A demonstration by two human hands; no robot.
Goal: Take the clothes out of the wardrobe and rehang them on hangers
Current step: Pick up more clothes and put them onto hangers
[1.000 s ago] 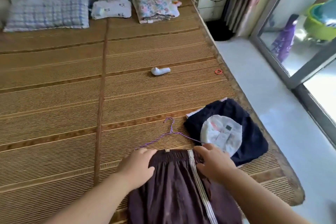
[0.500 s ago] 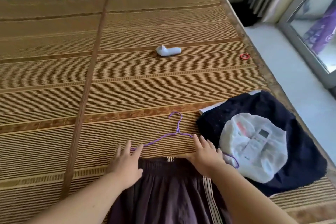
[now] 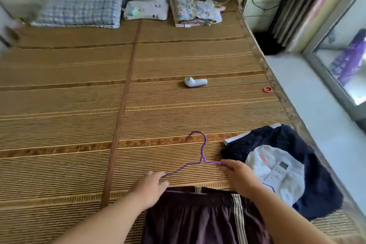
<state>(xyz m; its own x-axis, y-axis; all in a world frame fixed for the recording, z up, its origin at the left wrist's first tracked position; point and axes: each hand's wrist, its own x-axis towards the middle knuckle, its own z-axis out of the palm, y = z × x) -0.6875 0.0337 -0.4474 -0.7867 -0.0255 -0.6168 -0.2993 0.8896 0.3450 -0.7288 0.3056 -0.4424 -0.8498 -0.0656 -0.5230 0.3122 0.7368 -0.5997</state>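
bamboo-mat bed [image 3: 79,125] carries purple hanger [image 3: 202,156], maroon shorts [image 3: 198,218], pillow [image 3: 79,7], white gadget [image 3: 195,82].

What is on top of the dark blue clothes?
A white cloth with a remote control, on or inside it. Anything beneath the cloth is hidden.

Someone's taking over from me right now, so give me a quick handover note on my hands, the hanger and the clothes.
Left hand pinches one shoulder of the purple hanger; right hand pinches the other.
The hanger lies on the bed mat, its lower bar at the waistband of the brown garment.
Done: garment laid flat.
To do: fit it on the hanger and hang it up.
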